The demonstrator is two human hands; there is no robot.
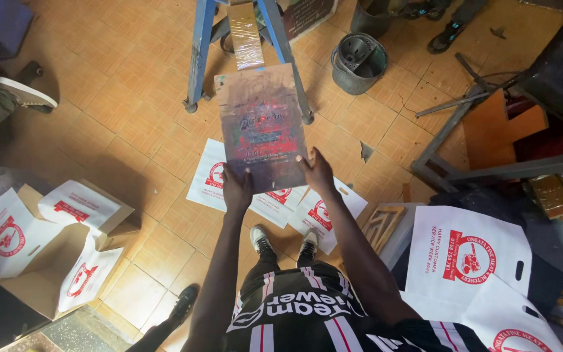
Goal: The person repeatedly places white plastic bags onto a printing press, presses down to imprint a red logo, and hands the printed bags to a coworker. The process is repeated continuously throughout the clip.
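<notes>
Ink-stained board (262, 127), flat and rectangular, was held out in front of the person above the tiled floor (118, 124). Both arms were stretched forward; the left hand (236, 189) grasped its lower left corner, and the right hand (317, 173) its lower right corner. At far left, an open cardboard box (109, 221) held white printed bags (76, 205).

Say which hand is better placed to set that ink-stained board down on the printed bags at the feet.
Left, marginally. Both hands grip the board's bottom edge, but the left hand sits directly above the floor bags; the right hand is further off to the side.
</notes>
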